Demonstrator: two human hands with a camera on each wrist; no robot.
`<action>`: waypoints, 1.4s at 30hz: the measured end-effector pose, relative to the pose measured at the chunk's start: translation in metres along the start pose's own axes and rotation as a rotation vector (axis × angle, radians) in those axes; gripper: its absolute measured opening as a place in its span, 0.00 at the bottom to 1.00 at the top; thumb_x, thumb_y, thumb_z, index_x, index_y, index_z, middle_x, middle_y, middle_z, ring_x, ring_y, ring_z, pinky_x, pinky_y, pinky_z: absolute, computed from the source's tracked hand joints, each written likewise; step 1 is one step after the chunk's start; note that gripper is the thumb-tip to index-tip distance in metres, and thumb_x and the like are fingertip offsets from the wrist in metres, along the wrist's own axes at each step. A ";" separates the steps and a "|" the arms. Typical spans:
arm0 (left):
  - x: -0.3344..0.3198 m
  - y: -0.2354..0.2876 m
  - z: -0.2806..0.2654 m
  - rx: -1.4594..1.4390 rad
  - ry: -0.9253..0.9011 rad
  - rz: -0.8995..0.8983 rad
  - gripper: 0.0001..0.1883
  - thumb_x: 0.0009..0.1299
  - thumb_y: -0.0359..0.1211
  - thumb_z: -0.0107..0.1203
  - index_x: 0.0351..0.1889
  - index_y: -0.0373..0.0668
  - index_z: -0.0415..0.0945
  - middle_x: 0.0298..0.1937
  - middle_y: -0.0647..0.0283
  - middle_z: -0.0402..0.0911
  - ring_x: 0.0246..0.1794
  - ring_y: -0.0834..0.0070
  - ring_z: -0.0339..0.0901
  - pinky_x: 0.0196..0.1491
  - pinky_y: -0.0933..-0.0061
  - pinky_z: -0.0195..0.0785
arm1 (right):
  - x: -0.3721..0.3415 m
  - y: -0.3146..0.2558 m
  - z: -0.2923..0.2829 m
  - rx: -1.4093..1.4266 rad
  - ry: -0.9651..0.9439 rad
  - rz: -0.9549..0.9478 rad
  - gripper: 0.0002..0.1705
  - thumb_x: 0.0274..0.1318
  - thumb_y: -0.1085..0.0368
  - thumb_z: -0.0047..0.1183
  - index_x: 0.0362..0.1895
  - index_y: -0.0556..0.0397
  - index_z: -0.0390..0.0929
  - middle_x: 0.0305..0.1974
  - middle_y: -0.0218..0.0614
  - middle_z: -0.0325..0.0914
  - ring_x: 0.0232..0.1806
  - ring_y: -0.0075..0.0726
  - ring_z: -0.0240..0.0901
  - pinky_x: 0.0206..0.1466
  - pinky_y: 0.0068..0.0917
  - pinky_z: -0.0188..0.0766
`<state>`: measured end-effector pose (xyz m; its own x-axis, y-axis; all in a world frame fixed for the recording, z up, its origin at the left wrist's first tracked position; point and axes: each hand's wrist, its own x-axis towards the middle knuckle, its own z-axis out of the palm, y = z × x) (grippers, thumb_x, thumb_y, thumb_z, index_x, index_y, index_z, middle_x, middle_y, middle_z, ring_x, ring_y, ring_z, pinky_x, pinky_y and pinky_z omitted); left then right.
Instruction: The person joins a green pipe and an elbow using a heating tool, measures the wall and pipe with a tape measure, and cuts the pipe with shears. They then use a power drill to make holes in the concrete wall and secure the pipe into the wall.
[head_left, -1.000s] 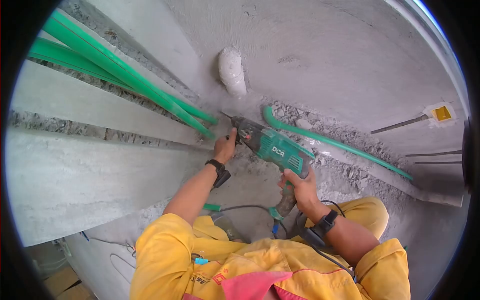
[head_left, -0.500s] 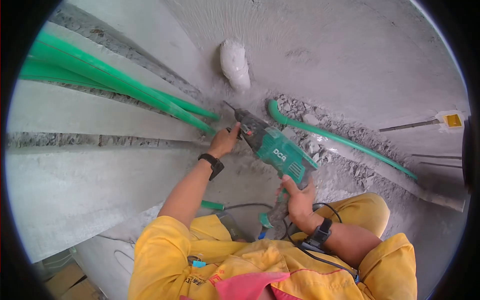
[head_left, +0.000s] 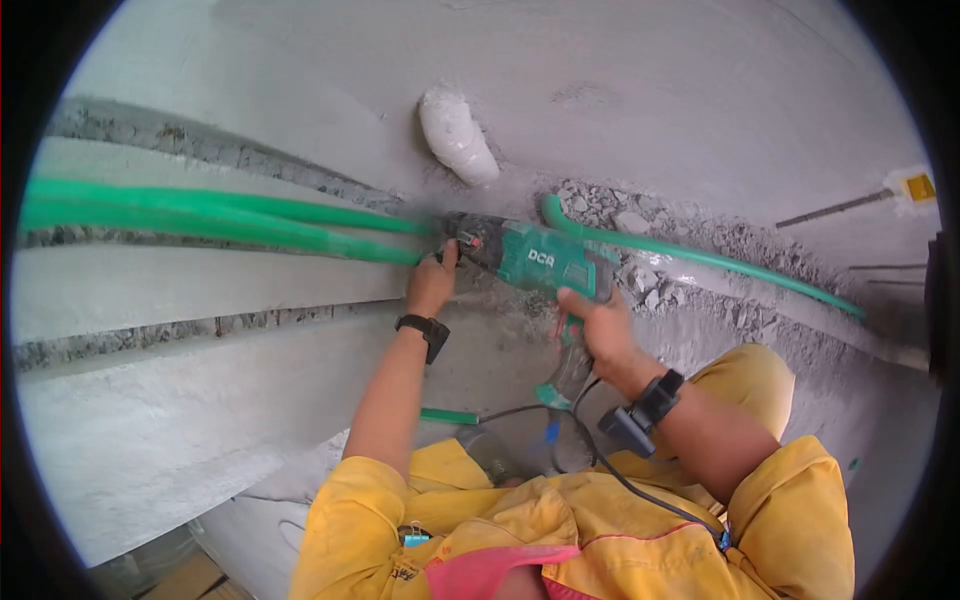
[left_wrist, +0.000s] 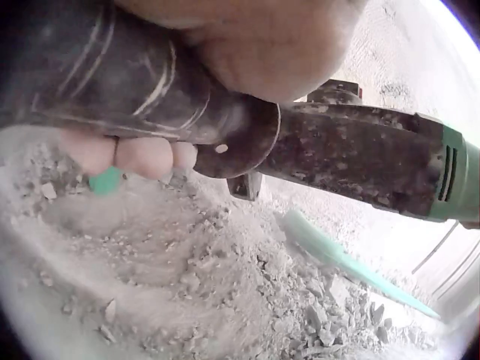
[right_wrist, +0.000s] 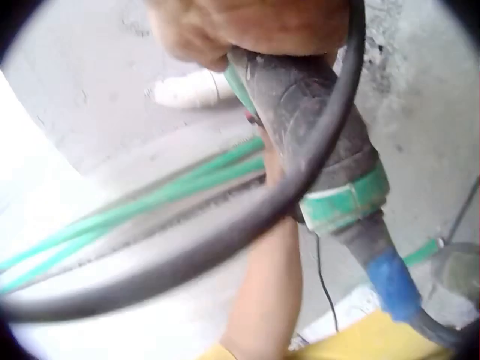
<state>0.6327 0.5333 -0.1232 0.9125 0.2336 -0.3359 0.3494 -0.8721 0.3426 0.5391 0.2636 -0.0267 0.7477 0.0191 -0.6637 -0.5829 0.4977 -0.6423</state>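
Observation:
A green and black rotary hammer point(head_left: 535, 258) lies slantwise between both hands in the head view, its front end by the lower ends of the green pipes point(head_left: 330, 238). My left hand point(head_left: 432, 285) grips its dark side handle point(left_wrist: 112, 82), fingers wrapped round it in the left wrist view. Round the rear grip point(right_wrist: 315, 127) curls my right hand point(head_left: 605, 335), its thumb over the back of the tool. The bit is hidden from the head view. A black cord point(right_wrist: 247, 236) runs from the grip, with blue tape point(right_wrist: 394, 285) near its base.
A white-wrapped pipe stub point(head_left: 458, 135) stands out beyond the tool. Rubble point(head_left: 650, 220) and a curved green pipe point(head_left: 700, 262) lie to the right. Grooves point(head_left: 150, 335) are cut into the left wall. A yellow box point(head_left: 918, 187) sits in the right wall.
The rotary hammer has tilted flatter, its front end moving against the green pipe ends, and its bit has gone out of sight. The head view has turned. Both hands keep their hold.

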 end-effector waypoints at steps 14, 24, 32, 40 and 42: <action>-0.046 0.034 -0.001 0.038 -0.018 -0.066 0.44 0.71 0.65 0.36 0.40 0.26 0.80 0.42 0.34 0.80 0.49 0.40 0.76 0.53 0.51 0.66 | -0.031 -0.038 -0.037 0.038 -0.048 0.082 0.25 0.47 0.75 0.58 0.51 0.61 0.64 0.33 0.40 0.78 0.26 0.34 0.75 0.24 0.31 0.72; -0.022 0.031 0.008 -0.056 -0.013 -0.043 0.45 0.73 0.64 0.31 0.36 0.24 0.79 0.37 0.33 0.80 0.47 0.39 0.76 0.51 0.51 0.66 | 0.022 -0.068 -0.029 -0.187 -0.084 -0.011 0.25 0.46 0.76 0.59 0.50 0.66 0.66 0.32 0.43 0.77 0.22 0.36 0.75 0.24 0.34 0.73; 0.005 0.025 0.003 -0.396 -0.213 -0.110 0.39 0.71 0.63 0.42 0.24 0.31 0.75 0.21 0.53 0.78 0.20 0.60 0.78 0.28 0.61 0.69 | 0.046 -0.139 0.016 -0.414 -0.109 0.029 0.24 0.44 0.75 0.60 0.48 0.69 0.67 0.31 0.45 0.76 0.22 0.36 0.75 0.18 0.35 0.71; 0.001 0.003 0.017 -0.317 -0.097 0.112 0.21 0.62 0.41 0.66 0.20 0.33 0.73 0.16 0.61 0.74 0.14 0.72 0.72 0.22 0.70 0.64 | 0.020 -0.101 0.027 -0.454 -0.054 -0.077 0.31 0.43 0.73 0.60 0.53 0.71 0.65 0.30 0.44 0.78 0.22 0.33 0.75 0.24 0.29 0.72; -0.003 -0.002 0.016 -0.336 -0.156 0.023 0.20 0.58 0.39 0.66 0.33 0.28 0.78 0.30 0.48 0.83 0.32 0.56 0.81 0.38 0.61 0.70 | 0.010 -0.082 0.025 -0.474 -0.046 -0.109 0.34 0.42 0.71 0.60 0.55 0.71 0.64 0.34 0.47 0.79 0.29 0.36 0.78 0.35 0.30 0.75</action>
<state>0.6261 0.5271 -0.1365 0.8866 0.1247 -0.4454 0.4032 -0.6801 0.6123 0.6027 0.2448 0.0289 0.8197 0.0322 -0.5719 -0.5728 0.0497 -0.8182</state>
